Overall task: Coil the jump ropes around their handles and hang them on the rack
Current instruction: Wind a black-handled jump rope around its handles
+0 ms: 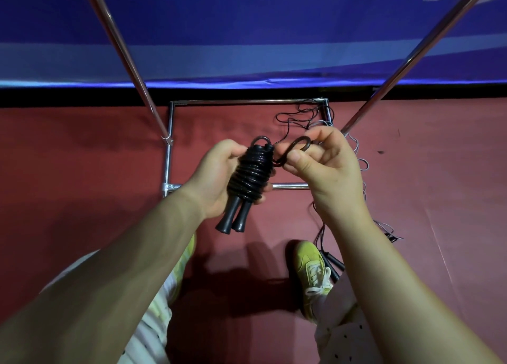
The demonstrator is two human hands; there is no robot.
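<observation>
One black rope [251, 171] is fully coiled on its handles, gripped in left hand [216, 177] above the rack base [168, 155], right hand [326, 163] pinching its last loop [295, 148]; hanging still pending, more loose ropes [356, 155] on floor at right.

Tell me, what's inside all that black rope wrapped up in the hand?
Two black handles poke out below the coiled rope, side by side. Their upper parts are covered by the coils and the left hand, so those stay hidden.
</observation>
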